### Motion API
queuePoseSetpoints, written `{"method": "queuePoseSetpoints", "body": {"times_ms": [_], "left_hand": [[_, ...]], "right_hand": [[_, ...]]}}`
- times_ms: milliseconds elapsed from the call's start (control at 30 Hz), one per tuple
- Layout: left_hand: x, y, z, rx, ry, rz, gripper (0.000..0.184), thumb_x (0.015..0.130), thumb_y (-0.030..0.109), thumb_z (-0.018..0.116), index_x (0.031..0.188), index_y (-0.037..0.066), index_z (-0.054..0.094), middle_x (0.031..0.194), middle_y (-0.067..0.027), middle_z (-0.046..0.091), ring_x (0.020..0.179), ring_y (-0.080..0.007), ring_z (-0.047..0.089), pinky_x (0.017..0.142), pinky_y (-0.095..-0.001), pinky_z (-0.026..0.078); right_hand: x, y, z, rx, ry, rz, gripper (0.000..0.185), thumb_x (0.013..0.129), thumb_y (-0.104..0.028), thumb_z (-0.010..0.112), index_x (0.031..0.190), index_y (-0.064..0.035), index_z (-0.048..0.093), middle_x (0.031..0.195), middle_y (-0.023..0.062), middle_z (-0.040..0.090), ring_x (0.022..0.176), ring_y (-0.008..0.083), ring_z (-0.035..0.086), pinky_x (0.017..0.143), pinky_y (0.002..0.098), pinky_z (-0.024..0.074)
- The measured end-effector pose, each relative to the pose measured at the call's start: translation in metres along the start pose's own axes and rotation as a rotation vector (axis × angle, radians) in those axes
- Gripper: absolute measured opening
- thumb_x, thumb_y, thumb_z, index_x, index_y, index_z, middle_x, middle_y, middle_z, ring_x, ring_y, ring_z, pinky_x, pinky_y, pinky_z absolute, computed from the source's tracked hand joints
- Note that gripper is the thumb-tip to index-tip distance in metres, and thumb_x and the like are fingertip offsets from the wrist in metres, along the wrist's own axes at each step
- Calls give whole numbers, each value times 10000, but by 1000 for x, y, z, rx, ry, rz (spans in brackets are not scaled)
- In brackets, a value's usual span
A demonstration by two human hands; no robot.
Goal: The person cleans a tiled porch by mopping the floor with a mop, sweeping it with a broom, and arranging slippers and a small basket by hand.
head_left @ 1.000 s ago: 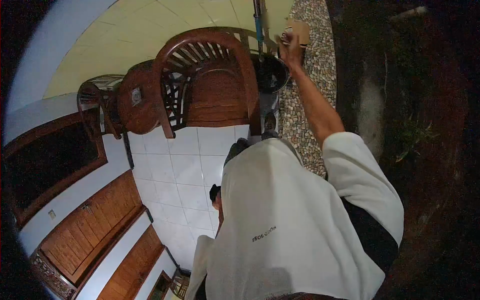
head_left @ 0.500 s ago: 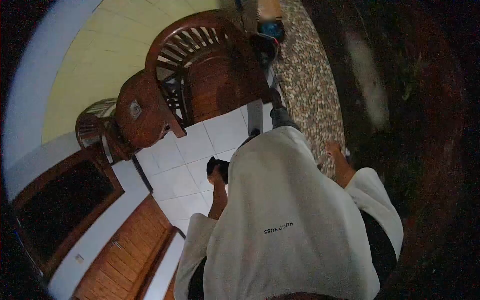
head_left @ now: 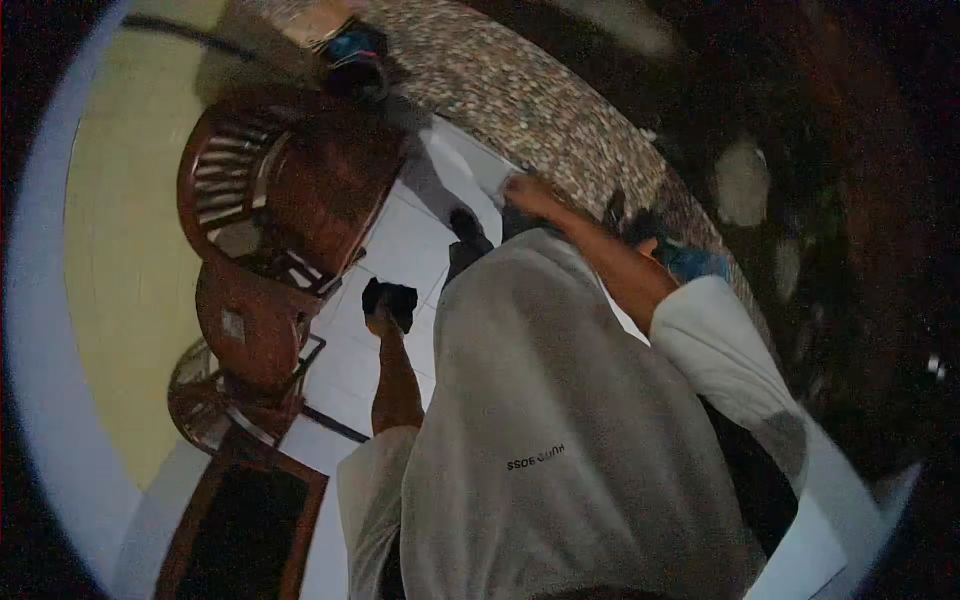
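Pebbled strip (head_left: 490, 75) borders white tiled floor (head_left: 400, 235), wooden armchair (head_left: 325, 175) alongside. Right hand (head_left: 528, 195) near floor's pebble-side edge; blurred, can't tell finger opening or grip. Left hand (head_left: 381, 319) has fingers curled on black bundle (head_left: 400, 300), above tiles. Looks like carrying; next move needs steady grip.

Reads "HUGO BOSS" (head_left: 536, 458) in small dk caps, upside down, on front of lt. shirt (head_left: 560, 370), nearer neck edge than hem, btwn sides.
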State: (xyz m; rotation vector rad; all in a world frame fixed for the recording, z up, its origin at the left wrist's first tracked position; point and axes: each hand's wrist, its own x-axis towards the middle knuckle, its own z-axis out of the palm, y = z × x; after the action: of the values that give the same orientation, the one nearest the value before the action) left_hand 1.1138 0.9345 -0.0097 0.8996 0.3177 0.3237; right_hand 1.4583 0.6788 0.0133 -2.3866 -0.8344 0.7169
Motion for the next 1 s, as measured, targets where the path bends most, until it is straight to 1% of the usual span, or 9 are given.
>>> {"method": "queuePoseSetpoints", "body": {"times_ms": [100,300,433,567,633,733,833,933,1000], "left_hand": [[30,-22,52,216,53,-116,250,843,237,383,721,47,490,613,-59,485,523,-226,454,503,-380,389],[75,-92,189,910,-199,-107,227,808,262,439,772,49,510,662,-62,510,576,-215,483,535,-359,401],[54,-162,282,1259,-364,-9,233,785,278,477,806,50,523,695,-65,526,611,-208,503,556,-346,410],[-8,-212,363,1517,-492,49,256,762,294,515,840,51,536,727,-67,543,646,-201,522,577,-332,418],[-36,-222,392,1607,-530,95,272,751,302,534,857,52,543,743,-68,551,664,-197,532,588,-325,422],[-74,-234,425,1710,-569,148,301,733,314,562,882,53,552,768,-70,564,691,-192,546,604,-315,428],[-102,-252,450,1791,-592,195,334,716,326,590,907,54,562,792,-72,576,717,-186,561,620,-305,434],[-125,-276,443,1886,-572,258,370,699,338,619,933,55,572,817,-73,589,744,-181,575,636,-295,440],[-136,-270,461,1926,-577,368,396,687,346,637,950,56,579,833,-74,597,761,-178,585,646,-288,444]], "right_hand": [[-3,-123,0,87,-233,-446,181,851,-124,444,968,-28,543,940,113,548,927,216,508,834,305,384],[-124,-251,42,727,-574,-810,229,834,-235,499,986,-67,527,914,99,548,866,246,540,755,395,439],[-209,-195,-4,108,-264,-1114,205,851,-268,454,833,-71,507,795,90,516,752,246,522,666,414,426],[-272,-101,22,1541,-267,-1094,253,869,-222,442,887,-1,563,810,116,557,707,204,515,619,374,425],[-290,-74,9,1881,-254,-1057,267,874,-210,439,901,17,577,814,122,567,695,193,513,607,364,425],[-330,-47,-25,870,-205,-882,197,847,-194,488,901,-13,544,892,141,566,792,213,547,678,335,427],[-376,6,-89,834,-104,-865,195,832,-208,521,900,-25,530,943,133,559,843,247,538,720,374,415],[-402,83,-126,561,-184,-563,688,570,-449,747,1086,-74,489,1030,101,520,960,247,503,810,398,405],[-396,181,-60,282,-140,-345,638,536,-307,758,1066,-58,507,1028,143,527,974,293,500,838,399,399]]}}
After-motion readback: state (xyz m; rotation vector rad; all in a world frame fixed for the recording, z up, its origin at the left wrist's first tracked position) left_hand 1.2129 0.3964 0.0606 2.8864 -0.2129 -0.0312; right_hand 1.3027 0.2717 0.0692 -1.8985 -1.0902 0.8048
